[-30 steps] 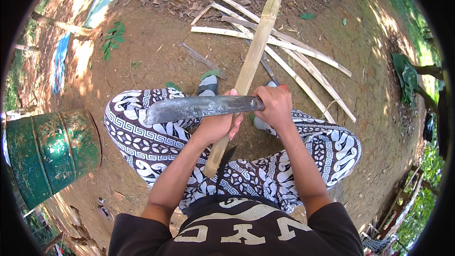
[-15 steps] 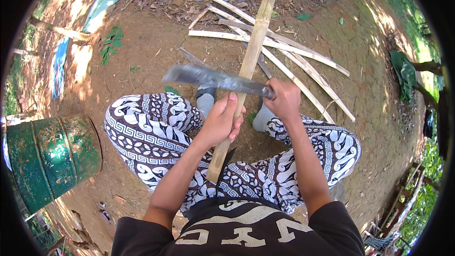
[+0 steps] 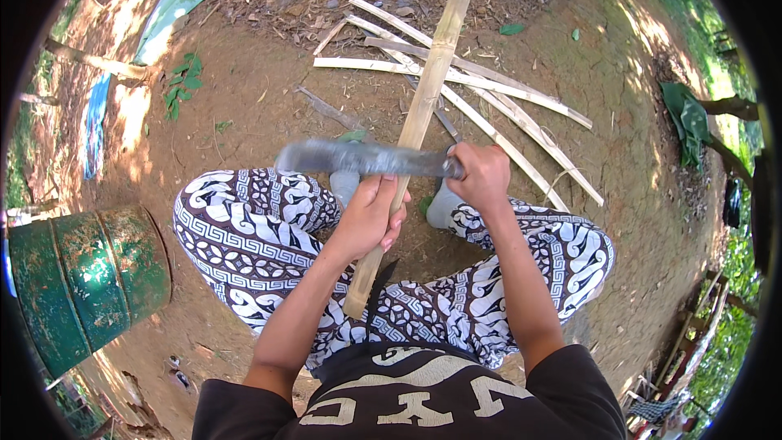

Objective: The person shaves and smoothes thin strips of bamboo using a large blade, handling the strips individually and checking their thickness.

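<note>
A long bamboo strip (image 3: 441, 52) slants from my lap up past the far edge of the picture. My left hand (image 3: 373, 218) is wrapped round its lower part, thumb toward the blade. In my right hand (image 3: 482, 177) is the handle of a machete (image 3: 366, 158), its broad dark blade pointing left. The blade lies across the bamboo strip just beyond my left thumb and is slightly smeared by motion. The near end of the strip rests over my patterned trousers, next to a thin black strip hanging at my waist.
Several pale split strips (image 3: 521, 96) lie crossed on the dirt ahead. A rusty green drum (image 3: 91, 277) lies at the left. Leafy twigs (image 3: 184, 81) and a large green leaf (image 3: 175, 8) are at the far left. Branches (image 3: 729, 106) stick in from the right.
The machete blade has moved nearer along the bamboo toward my left hand and turned closer to level. Both hands keep their grip, and the view has shifted slightly.
</note>
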Demonstrator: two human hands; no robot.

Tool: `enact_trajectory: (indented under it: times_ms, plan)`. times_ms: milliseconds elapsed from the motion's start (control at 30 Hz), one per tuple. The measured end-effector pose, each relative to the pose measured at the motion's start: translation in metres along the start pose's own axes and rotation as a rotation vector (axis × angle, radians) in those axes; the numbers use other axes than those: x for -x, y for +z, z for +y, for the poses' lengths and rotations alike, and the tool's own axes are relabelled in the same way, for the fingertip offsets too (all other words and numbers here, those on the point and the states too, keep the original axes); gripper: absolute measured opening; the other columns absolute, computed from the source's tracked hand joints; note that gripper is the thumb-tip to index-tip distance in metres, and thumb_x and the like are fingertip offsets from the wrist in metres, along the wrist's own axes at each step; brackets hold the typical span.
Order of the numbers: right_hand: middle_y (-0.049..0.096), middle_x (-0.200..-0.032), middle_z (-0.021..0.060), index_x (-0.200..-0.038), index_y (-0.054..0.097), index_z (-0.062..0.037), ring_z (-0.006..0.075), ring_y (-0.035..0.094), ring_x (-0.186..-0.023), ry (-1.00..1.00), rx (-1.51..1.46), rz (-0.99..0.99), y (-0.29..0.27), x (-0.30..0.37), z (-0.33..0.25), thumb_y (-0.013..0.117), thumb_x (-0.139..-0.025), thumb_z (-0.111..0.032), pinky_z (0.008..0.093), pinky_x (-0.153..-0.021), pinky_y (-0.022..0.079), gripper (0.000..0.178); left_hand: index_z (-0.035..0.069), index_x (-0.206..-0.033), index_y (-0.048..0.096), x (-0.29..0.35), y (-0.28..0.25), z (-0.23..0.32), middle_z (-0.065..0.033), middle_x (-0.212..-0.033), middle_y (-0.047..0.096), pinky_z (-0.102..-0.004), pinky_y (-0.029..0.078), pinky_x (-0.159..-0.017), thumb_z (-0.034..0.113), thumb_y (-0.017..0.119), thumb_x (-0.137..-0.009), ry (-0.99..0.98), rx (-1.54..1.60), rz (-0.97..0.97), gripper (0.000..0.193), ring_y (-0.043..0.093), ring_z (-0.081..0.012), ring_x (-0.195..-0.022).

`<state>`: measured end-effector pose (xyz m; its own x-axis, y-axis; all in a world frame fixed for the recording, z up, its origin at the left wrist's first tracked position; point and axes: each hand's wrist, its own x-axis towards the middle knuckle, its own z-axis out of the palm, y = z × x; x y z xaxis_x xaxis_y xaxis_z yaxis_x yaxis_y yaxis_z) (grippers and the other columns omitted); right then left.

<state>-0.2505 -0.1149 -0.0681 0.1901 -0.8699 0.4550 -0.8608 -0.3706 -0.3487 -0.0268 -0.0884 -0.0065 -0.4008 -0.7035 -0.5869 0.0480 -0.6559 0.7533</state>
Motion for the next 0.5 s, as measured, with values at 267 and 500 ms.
enact_trajectory:
  times_ms: [267, 500]
  plan:
    - [0.055, -0.054, 0.0052, -0.068, 0.057, -0.0125, 0.0246, 0.058, -0.048, 0.225, 0.175, 0.048, -0.011, -0.002, 0.062, 0.074, -0.063, -0.015, 0.0395, -0.050, 0.045, 0.018, 0.003, -0.097, 0.049, -0.001, 0.004, 0.000, -0.0009, -0.061, 0.042, -0.0259, 0.034, -0.035, 0.041, 0.031, -0.111, -0.019, -0.013, -0.081, 0.044, 0.036, -0.0088, -0.037]
    - [0.055, -0.055, 0.0083, -0.070, 0.060, -0.0115, 0.0277, 0.056, -0.047, -0.168, 0.044, 0.079, -0.001, -0.006, 0.005, 0.071, -0.064, -0.012, 0.0406, -0.048, 0.045, 0.013, 0.003, -0.096, 0.048, 0.007, -0.004, -0.003, -0.0003, -0.059, 0.041, -0.0262, 0.034, -0.035, 0.039, 0.031, -0.111, -0.092, -0.023, -0.019, 0.043, 0.035, -0.0084, -0.036]
